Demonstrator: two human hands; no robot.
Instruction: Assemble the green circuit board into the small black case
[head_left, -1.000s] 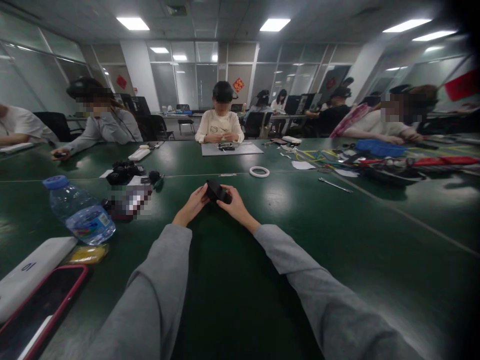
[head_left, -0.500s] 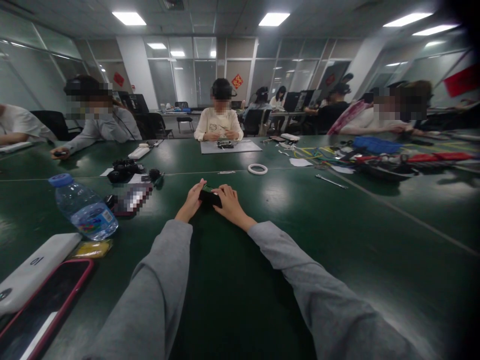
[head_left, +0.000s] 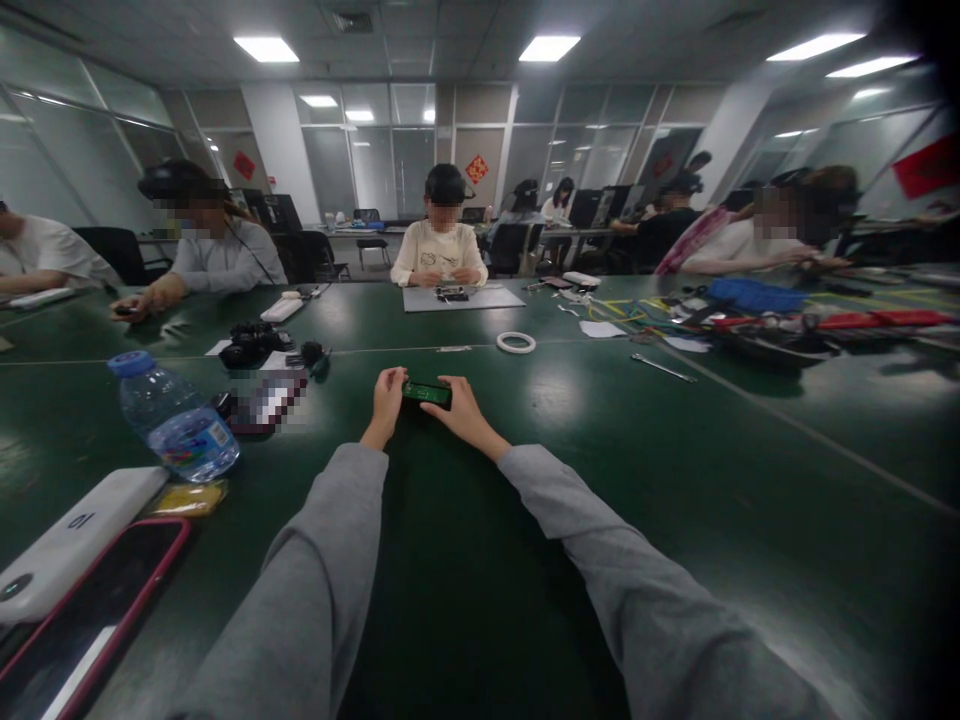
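Between my two hands is a small black case (head_left: 427, 395) with a green face that looks like a circuit board. My left hand (head_left: 387, 402) grips its left end, fingertips at the upper left corner. Around the right end, my right hand (head_left: 463, 412) is closed, with the thumb along the near edge and fingers on the far side. The green face is turned up towards me, and the underside is hidden. The case is held just above the green table (head_left: 480, 560) or rests on it; I cannot tell which.
To the left are a water bottle (head_left: 180, 425), a white device (head_left: 82, 540), a red-edged phone (head_left: 97, 620) and a yellow packet (head_left: 191, 497). A white tape ring (head_left: 516, 343) and a wrench (head_left: 664, 368) lie beyond my hands. Several people sit around the table.
The black case has tilted, so its green face now shows where mostly its black side did. My right hand's fingers have moved from over the top to the right end.
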